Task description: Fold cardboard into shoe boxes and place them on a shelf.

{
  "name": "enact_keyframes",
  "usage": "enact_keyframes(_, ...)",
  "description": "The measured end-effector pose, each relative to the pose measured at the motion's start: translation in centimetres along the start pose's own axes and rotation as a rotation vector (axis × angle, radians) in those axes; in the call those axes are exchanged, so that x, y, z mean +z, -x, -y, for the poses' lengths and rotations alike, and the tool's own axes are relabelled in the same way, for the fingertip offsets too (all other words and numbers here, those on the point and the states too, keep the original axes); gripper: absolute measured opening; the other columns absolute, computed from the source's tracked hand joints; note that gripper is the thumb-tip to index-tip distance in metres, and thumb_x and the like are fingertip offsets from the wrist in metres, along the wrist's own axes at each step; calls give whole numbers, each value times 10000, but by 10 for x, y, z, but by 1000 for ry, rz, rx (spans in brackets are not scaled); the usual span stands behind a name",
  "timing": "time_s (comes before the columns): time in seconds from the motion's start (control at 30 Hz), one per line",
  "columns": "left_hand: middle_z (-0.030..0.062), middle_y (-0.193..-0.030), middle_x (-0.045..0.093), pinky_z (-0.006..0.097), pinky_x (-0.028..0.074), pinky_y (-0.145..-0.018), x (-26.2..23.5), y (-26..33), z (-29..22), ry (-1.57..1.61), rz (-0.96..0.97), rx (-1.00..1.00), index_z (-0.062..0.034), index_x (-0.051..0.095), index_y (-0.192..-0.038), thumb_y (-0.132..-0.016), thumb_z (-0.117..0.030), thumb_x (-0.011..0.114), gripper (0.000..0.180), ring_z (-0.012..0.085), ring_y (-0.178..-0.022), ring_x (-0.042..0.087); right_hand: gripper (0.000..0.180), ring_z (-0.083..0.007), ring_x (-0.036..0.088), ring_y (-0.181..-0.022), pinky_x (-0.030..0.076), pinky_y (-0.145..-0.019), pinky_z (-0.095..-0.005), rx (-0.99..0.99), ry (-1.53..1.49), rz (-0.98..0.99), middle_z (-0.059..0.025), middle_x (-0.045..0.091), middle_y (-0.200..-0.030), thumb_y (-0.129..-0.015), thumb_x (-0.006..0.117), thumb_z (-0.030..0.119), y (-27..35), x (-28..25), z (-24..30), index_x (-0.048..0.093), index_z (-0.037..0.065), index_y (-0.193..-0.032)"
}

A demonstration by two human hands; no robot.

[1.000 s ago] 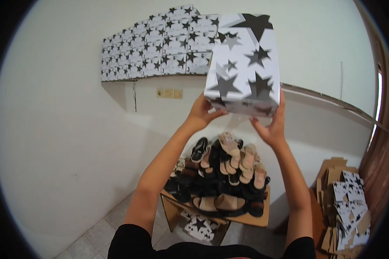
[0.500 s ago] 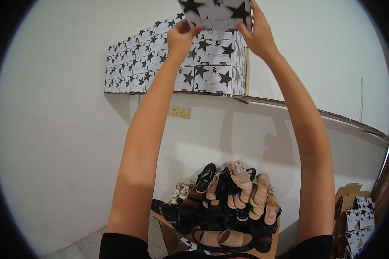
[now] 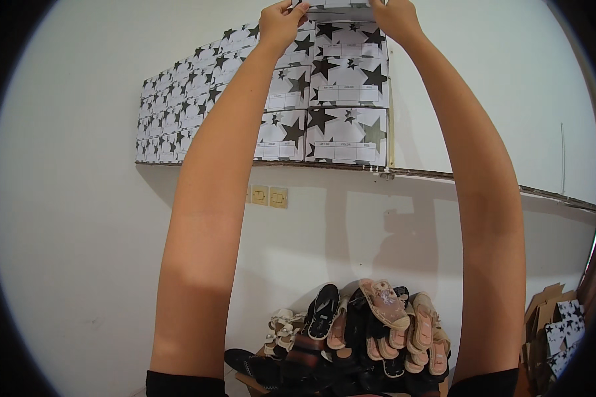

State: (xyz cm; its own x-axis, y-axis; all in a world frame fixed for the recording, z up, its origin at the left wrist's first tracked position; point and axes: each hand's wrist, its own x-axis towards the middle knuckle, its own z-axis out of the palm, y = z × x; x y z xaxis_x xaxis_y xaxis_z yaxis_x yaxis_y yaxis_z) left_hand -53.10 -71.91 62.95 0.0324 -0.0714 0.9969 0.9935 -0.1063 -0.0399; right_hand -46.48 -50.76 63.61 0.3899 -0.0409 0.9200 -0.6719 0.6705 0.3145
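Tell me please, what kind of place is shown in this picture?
Probably a shoe shop's stockroom or a small footwear store. Star-printed shoe boxes are stacked in rows on a wall shelf, a pile of sandals and slippers lies below, and both hands, left hand and right hand, hold the top box.

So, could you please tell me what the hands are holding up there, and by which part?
A star-printed box, gripped at its two ends: left hand on the left end, right hand on the right, atop the stacked boxes.
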Motion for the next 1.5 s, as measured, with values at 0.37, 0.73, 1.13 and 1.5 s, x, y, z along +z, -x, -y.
enact_keyframes(0.37, 168, -719, 651, 375, 473, -634, 23, -35, 27, -602, -138, 141, -2, 657, -785, -791, -344, 590, 349, 286, -680, 633, 331, -414, 569, -914, 447, -790, -430, -94, 149, -24, -265, 596, -929, -821, 545, 169, -24, 15, -38, 462, 75, -1128)
enact_keyframes(0.73, 193, -903, 650, 358, 491, -719, 24, -31, 39, -466, -102, 83, 27, 548, -1128, -777, -331, 587, 503, 304, -813, 632, 397, -382, 580, -915, 442, -813, -410, 200, 96, 59, -267, 607, -935, -828, 481, 235, -5, 25, -21, 464, -9, -1140)
enact_keyframes(1.13, 242, -1077, 583, 386, 462, -840, 42, -18, 53, -898, 207, 75, 29, 522, -1137, -749, -448, 592, 619, 346, -1005, 569, 458, -395, 547, -1018, 435, -882, -407, 136, 331, 229, -273, 578, -1057, -798, 490, 233, 1, 28, -87, 455, 9, -1196)
enact_keyframes(1.5, 273, -1368, 316, 370, 288, -1049, 53, -20, 71, -998, 189, 69, 104, 282, -1321, -806, -534, 466, 840, 379, -1261, 339, 482, -389, 538, -1041, 426, -909, -395, 49, 456, 247, -255, 568, -1103, -787, 529, 242, 7, 33, -104, 478, 2, -1201)
